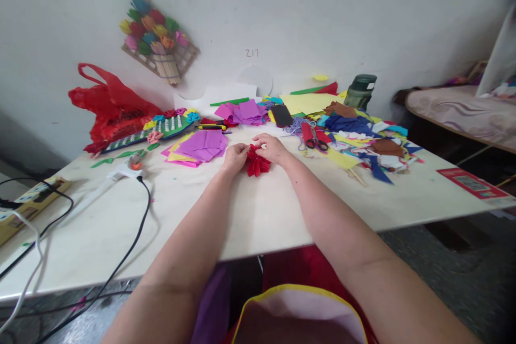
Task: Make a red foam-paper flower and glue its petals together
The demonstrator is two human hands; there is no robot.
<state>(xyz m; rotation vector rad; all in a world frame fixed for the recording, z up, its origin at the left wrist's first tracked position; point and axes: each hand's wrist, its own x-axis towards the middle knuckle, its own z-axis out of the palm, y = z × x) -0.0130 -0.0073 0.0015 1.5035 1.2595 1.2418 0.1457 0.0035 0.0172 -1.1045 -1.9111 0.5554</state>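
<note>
A red paper flower (257, 165) with several petals is held between my two hands, just above the middle of the white table. My left hand (235, 159) pinches its left edge with thumb and fingertips. From the other side, my right hand (271, 148) grips the flower's upper right part, fingers bent over it. Left of my left hand lies a stack of purple paper sheets (203, 145), with yellow and pink ones under it. Scissors (316, 143) with dark handles rest to the right of my right hand.
Paper scraps (363, 134) are heaped at right near a green bottle (360, 91) and a phone (281, 116). A glue gun (131, 167) with a black cord lies left. Behind it are a red plastic bag (113, 107) and a power strip (32, 204) at the far left.
</note>
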